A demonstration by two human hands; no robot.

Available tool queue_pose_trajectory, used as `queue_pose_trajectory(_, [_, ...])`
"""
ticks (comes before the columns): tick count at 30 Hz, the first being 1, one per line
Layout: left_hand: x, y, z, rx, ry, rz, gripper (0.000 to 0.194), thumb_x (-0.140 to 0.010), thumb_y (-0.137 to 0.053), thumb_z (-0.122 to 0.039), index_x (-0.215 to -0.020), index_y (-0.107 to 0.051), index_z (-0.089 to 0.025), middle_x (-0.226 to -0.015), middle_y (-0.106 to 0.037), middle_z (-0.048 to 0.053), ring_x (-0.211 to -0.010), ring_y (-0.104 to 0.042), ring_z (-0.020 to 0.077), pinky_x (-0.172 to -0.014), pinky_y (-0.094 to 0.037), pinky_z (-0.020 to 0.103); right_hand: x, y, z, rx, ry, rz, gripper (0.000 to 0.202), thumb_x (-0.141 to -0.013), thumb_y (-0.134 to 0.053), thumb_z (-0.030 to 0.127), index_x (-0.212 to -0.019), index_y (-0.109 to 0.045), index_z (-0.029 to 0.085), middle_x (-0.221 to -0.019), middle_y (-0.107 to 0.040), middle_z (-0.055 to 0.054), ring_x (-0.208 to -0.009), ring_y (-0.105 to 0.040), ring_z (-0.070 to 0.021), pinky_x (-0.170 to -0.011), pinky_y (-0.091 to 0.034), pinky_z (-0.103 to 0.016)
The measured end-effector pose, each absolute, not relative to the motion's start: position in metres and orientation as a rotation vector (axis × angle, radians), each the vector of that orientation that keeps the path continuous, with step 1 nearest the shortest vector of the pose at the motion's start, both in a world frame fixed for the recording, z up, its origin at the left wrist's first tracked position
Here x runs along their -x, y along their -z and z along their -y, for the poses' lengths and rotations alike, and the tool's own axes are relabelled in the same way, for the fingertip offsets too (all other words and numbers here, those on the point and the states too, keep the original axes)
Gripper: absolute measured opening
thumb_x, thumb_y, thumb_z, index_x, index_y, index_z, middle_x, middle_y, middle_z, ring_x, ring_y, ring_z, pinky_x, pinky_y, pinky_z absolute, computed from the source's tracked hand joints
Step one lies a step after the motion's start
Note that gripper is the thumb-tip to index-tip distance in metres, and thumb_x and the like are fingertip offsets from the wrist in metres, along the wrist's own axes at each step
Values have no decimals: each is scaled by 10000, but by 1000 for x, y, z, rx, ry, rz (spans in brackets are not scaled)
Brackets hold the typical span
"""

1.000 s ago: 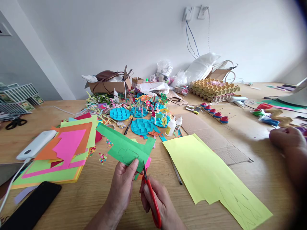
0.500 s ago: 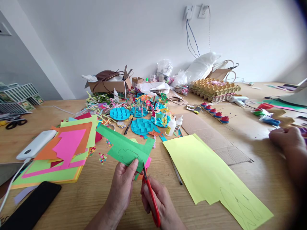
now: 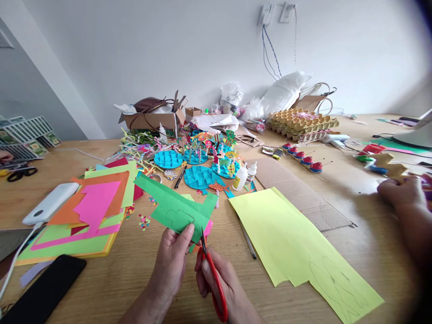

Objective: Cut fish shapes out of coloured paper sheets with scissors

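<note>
Between thumb and fingers my left hand (image 3: 173, 254) pinches a green sheet of paper (image 3: 175, 204) by its lower edge. A fish-like outline is drawn on the paper in pencil. My right hand (image 3: 219, 274) is closed around red-handled scissors (image 3: 216, 283), with the dark blades at the paper's lower right part. Just under the green sheet, a pink paper scrap (image 3: 209, 227) and an orange bit show, partly hidden. A yellow-green sheet (image 3: 276, 229) with pencilled shapes lies flat to the right of my hands.
Coloured paper sheets (image 3: 101, 202), a white power bank (image 3: 50, 202) and a black phone (image 3: 47, 290) lie left. Beyond my hands are blue paper discs (image 3: 199, 177), glue bottles (image 3: 240, 178) and a marker (image 3: 181, 177). Another person's hand (image 3: 405, 198) is at right, near egg cartons (image 3: 300, 123).
The scissor handles have spread slightly, while the green paper stays almost in place. At the far left edge another person's hand has come into view.
</note>
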State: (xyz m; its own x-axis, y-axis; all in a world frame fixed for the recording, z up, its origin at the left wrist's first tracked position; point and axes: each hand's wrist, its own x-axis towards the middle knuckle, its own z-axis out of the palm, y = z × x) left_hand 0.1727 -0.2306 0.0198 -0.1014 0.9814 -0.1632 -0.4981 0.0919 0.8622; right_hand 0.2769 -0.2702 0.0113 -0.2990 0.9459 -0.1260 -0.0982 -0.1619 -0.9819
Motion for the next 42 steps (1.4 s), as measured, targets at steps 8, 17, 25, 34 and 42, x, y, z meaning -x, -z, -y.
queue_pose_trajectory(8, [-175, -20, 231, -656, -1411, -995, 123, -624, -711, -243, -715, -645, -193, -687, -706, -27, -652, -615, 144, -593, -456, 222, -278, -9, 272, 1087, -1570, 1278, 489, -770, -380, 665, -619, -376, 200, -494, -377, 55, -472, -358, -92, -481, -302, -217])
queue_pose_trajectory(17, [-174, -19, 231, -649, -1411, -988, 130, -632, -709, -236, -728, -640, -183, -673, -695, -17, -612, -602, 135, -578, -453, 221, -278, -7, 272, 1096, -1568, 1265, 475, -800, -369, 632, -607, -367, 198, -488, -377, 51, -458, -344, -86, -458, -285, -209])
queue_pose_trajectory(25, [-174, -19, 231, -634, -1406, -999, 126, -619, -714, -241, -710, -644, -190, -671, -694, -23, -621, -597, 132, -597, -461, 223, -277, -6, 271, 1145, -1578, 1241, 517, -753, -378, 688, -598, -379, 195, -468, -392, 49, -442, -347, -83, -440, -287, -207])
queue_pose_trajectory(34, [-174, -19, 231, -625, -1406, -979, 120, -629, -712, -225, -716, -647, -177, -655, -680, -16, -614, -587, 130, -596, -460, 225, -277, -3, 271, 1123, -1564, 1279, 517, -775, -345, 681, -604, -377, 194, -461, -401, 45, -421, -337, -75, -417, -272, -202])
queue_pose_trajectory(42, [-173, -18, 231, -629, -1381, -970, 107, -640, -710, -238, -700, -645, -178, -635, -669, -25, -596, -560, 115, -580, -444, 209, -277, 3, 273, 1103, -1557, 1285, 478, -803, -350, 637, -611, -366, 200, -462, -381, 53, -409, -333, -72, -393, -276, -189])
